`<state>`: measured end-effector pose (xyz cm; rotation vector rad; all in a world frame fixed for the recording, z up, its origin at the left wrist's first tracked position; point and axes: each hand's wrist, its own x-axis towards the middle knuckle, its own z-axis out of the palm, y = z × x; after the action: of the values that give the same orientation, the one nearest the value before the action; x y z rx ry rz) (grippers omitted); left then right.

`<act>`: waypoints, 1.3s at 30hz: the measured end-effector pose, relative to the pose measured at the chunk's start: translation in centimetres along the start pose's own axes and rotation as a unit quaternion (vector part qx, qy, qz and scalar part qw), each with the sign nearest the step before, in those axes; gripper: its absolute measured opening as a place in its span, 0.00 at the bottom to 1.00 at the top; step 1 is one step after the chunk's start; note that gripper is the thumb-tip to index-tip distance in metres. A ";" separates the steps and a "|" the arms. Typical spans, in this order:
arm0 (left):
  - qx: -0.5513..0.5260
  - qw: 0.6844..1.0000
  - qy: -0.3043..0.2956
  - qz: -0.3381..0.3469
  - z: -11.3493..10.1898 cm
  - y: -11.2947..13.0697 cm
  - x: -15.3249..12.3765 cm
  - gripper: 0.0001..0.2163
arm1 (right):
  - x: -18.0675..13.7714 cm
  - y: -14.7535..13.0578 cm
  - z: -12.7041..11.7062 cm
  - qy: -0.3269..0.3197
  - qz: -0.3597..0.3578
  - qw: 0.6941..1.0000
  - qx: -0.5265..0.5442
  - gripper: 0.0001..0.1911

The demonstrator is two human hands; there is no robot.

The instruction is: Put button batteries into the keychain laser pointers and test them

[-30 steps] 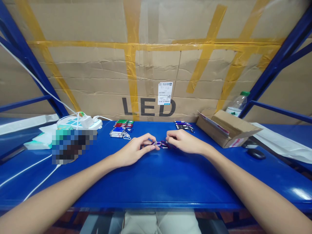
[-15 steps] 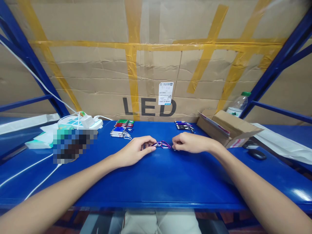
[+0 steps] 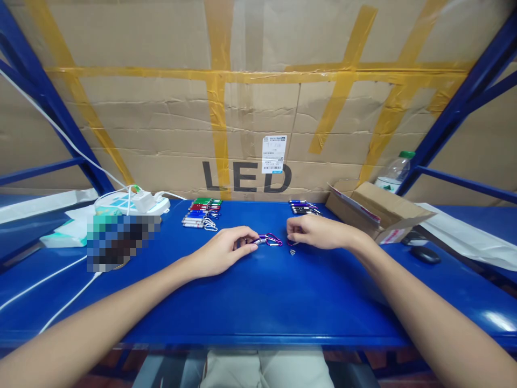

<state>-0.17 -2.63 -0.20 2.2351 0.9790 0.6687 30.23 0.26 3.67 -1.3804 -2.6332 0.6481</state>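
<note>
A small purple keychain flashlight (image 3: 262, 237) is pinched by its left end between the thumb and fingers of my left hand (image 3: 226, 248). Its purple carabiner (image 3: 274, 239) points right, towards my other hand. My right hand (image 3: 313, 230) is closed just across a small gap, low over the blue table. Beneath its fingertips a thin purple curve shows, seemingly another carabiner (image 3: 290, 243), mostly hidden by the fingers. A tiny silver ring-like piece (image 3: 292, 251) lies on the table just below these fingertips.
Sorted keychain flashlights (image 3: 202, 213) lie in colour rows at back left, with more (image 3: 302, 207) at back right. An open cardboard box (image 3: 375, 210), a black mouse (image 3: 425, 255) and a bottle (image 3: 393, 172) stand right. A power strip (image 3: 161, 206) and cables lie left.
My right hand has shifted up slightly, and the silver piece now shows on the table below it, along with the thin purple curve. My left hand stays in place with the flashlight.
</note>
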 end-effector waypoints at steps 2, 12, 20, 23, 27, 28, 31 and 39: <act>0.005 1.000 -0.003 -0.001 0.0 0.0 0.0 0.16 | 0.2 0.4 0.1 0.008 -0.004 1.000 -0.019 0.03; 0.014 1.000 -0.005 0.002 -0.1 -0.1 0.0 0.16 | -0.1 -0.3 0.3 -0.051 -0.005 0.999 -0.006 0.03; 0.008 1.000 -0.008 0.013 0.0 0.0 0.0 0.16 | -0.2 -0.9 0.5 -0.061 -0.025 0.998 0.017 0.04; 0.011 0.999 -0.009 0.031 0.0 -0.1 0.0 0.16 | -0.2 -1.3 0.5 -0.056 -0.033 0.997 0.029 0.06; 0.031 0.998 -0.021 0.059 0.0 0.1 -0.1 0.16 | 0.1 -1.5 1.0 -0.027 -0.029 0.999 0.021 0.09; 0.040 0.997 -0.028 0.066 0.0 0.2 -0.2 0.15 | 0.2 -1.5 1.1 -0.014 -0.035 0.999 0.015 0.09; 0.070 0.993 -0.053 0.082 0.0 0.4 -0.3 0.16 | 0.4 -1.7 1.6 0.017 -0.060 0.998 0.006 0.10; 0.135 0.980 -0.060 0.131 0.4 -0.2 -0.5 0.19 | 0.5 -2.5 2.1 0.001 -0.083 0.996 0.029 0.11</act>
<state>-0.35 -3.05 -0.70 2.6410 0.7600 0.5298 27.41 -1.28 2.73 -1.1312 -2.6675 0.6940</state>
